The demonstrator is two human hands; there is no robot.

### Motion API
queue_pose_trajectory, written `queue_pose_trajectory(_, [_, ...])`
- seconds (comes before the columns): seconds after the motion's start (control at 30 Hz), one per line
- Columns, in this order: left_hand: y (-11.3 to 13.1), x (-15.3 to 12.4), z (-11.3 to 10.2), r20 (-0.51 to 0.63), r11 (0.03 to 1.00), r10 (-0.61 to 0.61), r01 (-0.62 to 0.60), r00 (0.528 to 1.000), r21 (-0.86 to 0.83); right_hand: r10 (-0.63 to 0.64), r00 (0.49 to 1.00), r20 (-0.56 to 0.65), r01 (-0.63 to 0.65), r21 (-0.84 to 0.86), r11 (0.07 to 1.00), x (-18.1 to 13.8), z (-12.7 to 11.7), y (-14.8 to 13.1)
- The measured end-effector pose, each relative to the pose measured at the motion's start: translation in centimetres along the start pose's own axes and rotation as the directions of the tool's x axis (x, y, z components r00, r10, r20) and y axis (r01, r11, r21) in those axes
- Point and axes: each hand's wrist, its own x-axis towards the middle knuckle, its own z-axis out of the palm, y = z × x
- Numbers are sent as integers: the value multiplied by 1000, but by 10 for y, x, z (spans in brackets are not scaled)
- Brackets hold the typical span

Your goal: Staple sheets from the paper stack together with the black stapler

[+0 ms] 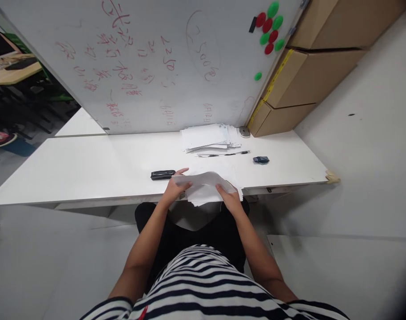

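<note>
A few white sheets of paper bow upward between my two hands at the table's front edge; how many I cannot tell. My left hand pinches their left end, thumb on top and a finger stretched out past it. At the right end my right hand grips them, its thumb on the near face and its other fingers hidden behind. Under the held sheets lies a stack of white paper, overhanging the edge. A black stapler rests just left of my left hand.
A larger paper pile sits against the whiteboard. A thin strip and a small dark packet lie on the white table. Cardboard boxes are stacked at the right, beside the wall.
</note>
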Motion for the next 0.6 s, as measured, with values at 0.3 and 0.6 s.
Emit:
queue_pose_trajectory(0.3, [4,-8,7,-43,994,-29,25,999,-102,-71,997,16,71,1,998,-12,8,-11])
queue_pose_trajectory(0.6, [1,-14,6,-100,995,-30,20,995,-97,-106,993,60,110,-76,991,-19,1,-2])
